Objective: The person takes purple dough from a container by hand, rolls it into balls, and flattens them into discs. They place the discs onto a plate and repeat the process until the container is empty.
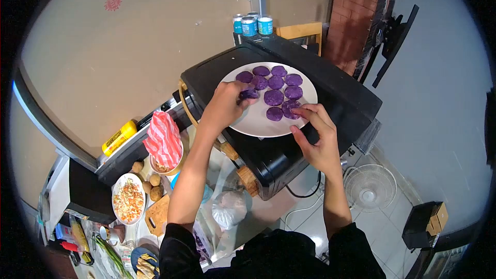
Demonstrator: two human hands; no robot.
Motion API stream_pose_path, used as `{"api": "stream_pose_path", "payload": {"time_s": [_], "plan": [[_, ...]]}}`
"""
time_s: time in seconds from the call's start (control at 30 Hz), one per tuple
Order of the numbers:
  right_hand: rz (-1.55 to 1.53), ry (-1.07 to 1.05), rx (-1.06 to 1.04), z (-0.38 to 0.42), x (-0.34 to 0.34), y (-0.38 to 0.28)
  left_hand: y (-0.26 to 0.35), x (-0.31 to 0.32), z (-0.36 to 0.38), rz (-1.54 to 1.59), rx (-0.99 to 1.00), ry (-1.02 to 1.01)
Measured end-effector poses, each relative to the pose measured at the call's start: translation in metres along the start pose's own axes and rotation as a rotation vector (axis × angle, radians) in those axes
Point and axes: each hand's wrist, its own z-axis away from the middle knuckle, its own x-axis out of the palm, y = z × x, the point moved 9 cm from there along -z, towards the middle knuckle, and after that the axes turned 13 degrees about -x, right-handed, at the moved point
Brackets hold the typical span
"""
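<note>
A white round plate (248,121) rests on top of a black oven-like appliance (266,155). Several flat, round purple patties (274,97) lie on it, most of them towards its far and right side. At the plate's left edge, my left hand (226,104) grips one purple patty (249,94) between thumb and fingers. My right hand (319,137) is at the near right rim, thumb and fingers apart. Its fingertips touch a purple patty (290,107) and partly cover it.
Blue cans (249,26) stand behind the appliance. Down to the left are a bowl of shredded vegetables (128,198), a red-striped bag (164,142), a wooden board (156,215) and a yellow bottle (119,138). A fan (369,187) is on the floor at right.
</note>
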Motion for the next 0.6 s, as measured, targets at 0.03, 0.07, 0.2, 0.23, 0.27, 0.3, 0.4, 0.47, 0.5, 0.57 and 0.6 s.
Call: {"api": "stream_pose_path", "payload": {"time_s": [0.03, 0.07, 0.2, 0.23, 0.27, 0.3, 0.4, 0.47, 0.5, 0.57, 0.6], "plan": [[0.002, -0.002, 0.001, 0.0, 0.001, 0.0, 0.001, 0.0, 0.001, 0.014, 0.003, 0.009], [0.003, -0.004, 0.002, -0.001, 0.002, 0.001, 0.001, -0.001, 0.001, 0.028, 0.006, 0.018], [-0.006, 0.003, -0.031, -0.004, 0.008, -0.002, 0.003, -0.01, 0.006, 0.023, -0.006, 0.019], [-0.002, 0.006, -0.043, -0.004, 0.008, -0.003, 0.001, -0.01, 0.007, 0.027, -0.012, -0.001], [0.002, 0.009, -0.056, -0.005, 0.009, -0.004, 0.0, -0.01, 0.007, 0.031, -0.016, -0.02], [-0.002, 0.012, -0.056, -0.006, 0.011, -0.004, 0.002, -0.012, 0.008, 0.011, 0.005, 0.006], [-0.009, 0.024, -0.058, -0.008, 0.016, -0.005, 0.004, -0.01, 0.008, -0.019, 0.06, 0.067], [-0.011, 0.036, -0.06, -0.008, 0.018, -0.007, -0.001, -0.005, 0.003, 0.001, 0.087, 0.083], [-0.004, 0.039, -0.043, -0.007, 0.018, -0.009, -0.003, -0.004, 0.002, 0.006, 0.103, 0.094], [0.009, 0.044, -0.01, -0.006, 0.018, -0.013, 0.004, -0.014, 0.008, -0.01, 0.104, 0.169], [0.016, 0.069, -0.031, -0.006, 0.016, -0.019, 0.004, -0.019, 0.013, -0.018, 0.101, 0.21]]}}
